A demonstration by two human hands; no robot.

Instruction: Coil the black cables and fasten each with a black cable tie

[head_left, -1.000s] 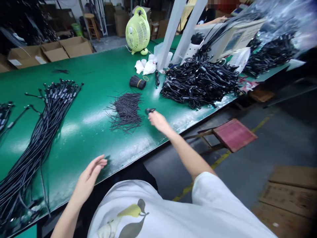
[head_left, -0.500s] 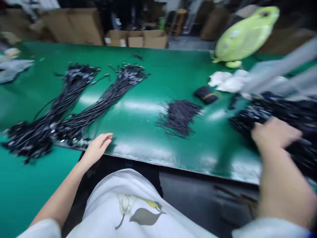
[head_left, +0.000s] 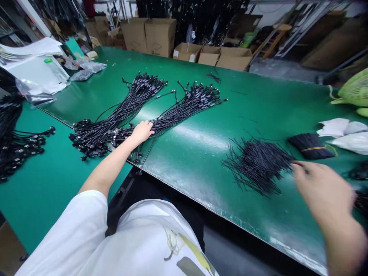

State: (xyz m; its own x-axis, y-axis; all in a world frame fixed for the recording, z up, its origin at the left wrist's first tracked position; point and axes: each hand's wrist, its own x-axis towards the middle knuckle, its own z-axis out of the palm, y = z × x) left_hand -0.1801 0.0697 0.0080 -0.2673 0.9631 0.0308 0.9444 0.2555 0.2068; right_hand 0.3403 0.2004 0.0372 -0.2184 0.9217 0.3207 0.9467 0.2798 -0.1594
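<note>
My left hand rests on the near part of a bundle of black cables, its fingers curled over some of them. Left of it a second cable bundle lies on the green table. My right hand, blurred, is at the right end of a loose pile of short black ties, thumb and forefinger pressed together at the ends of the pile. Just behind that hand lies a banded bundle of ties.
White wrappings and a green fan-like object are at the right. More cables lie on the left surface, near papers and plastic bags. Cardboard boxes stand behind the table.
The view has turned left. My left hand has moved from the table edge onto the right cable bundle. My right hand has left the dark cable heap and come to the pile of ties.
</note>
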